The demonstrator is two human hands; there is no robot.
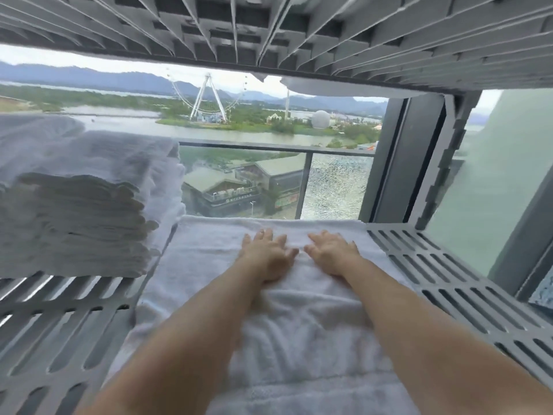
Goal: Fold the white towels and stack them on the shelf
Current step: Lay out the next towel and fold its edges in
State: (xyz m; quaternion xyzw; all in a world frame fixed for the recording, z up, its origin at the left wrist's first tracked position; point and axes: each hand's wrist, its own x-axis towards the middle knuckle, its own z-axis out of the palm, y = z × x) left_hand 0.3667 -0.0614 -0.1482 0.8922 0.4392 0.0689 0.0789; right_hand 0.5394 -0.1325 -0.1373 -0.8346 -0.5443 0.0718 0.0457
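Note:
A folded white towel [206,259] lies flat on the grey slatted shelf [443,274], running from the front edge to the back. My left hand [266,253] and my right hand [332,253] lie side by side on its far half, palms down, fingers straight and spread, pressing on the cloth. The towel wrinkles between my forearms. On the left of the shelf stands a tall stack of folded white towels [74,223], its near side showing many layered edges.
The slatted underside of an upper shelf [269,28] hangs close overhead. A grey upright post [443,163] closes the back right. Behind the shelf is a window with a glass balcony rail [335,187] outside.

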